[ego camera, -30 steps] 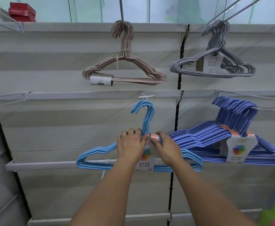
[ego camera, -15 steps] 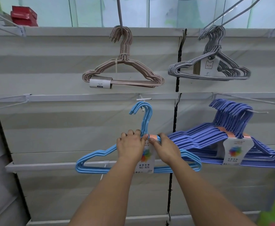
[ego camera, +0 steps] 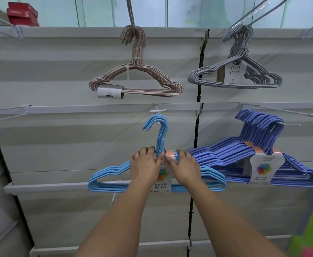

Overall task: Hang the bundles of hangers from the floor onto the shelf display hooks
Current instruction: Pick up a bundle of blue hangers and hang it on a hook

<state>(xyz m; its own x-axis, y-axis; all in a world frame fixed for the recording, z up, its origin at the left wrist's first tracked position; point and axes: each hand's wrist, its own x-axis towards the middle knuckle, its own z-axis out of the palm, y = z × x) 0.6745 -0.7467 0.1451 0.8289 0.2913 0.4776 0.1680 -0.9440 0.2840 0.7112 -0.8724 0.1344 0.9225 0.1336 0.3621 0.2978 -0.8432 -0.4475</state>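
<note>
A light blue hanger bundle with a paper label hangs in front of the white shelf wall, its hooks looped at a white display hook. My left hand grips the bundle's left shoulder just below the neck. My right hand grips the right shoulder beside the orange band. The two thumbs nearly meet over the label. Whether the hooks rest fully on the peg is hard to tell.
A purple-blue hanger bundle hangs on the peg to the right, close to my right hand. Above hang a beige bundle and a grey bundle. Bare wire pegs stick out at left. Red boxes sit on top.
The view has tilted up a little, so the shelf sits lower in frame. Both hands keep their hold on the light blue bundle, which stays at the same peg.
</note>
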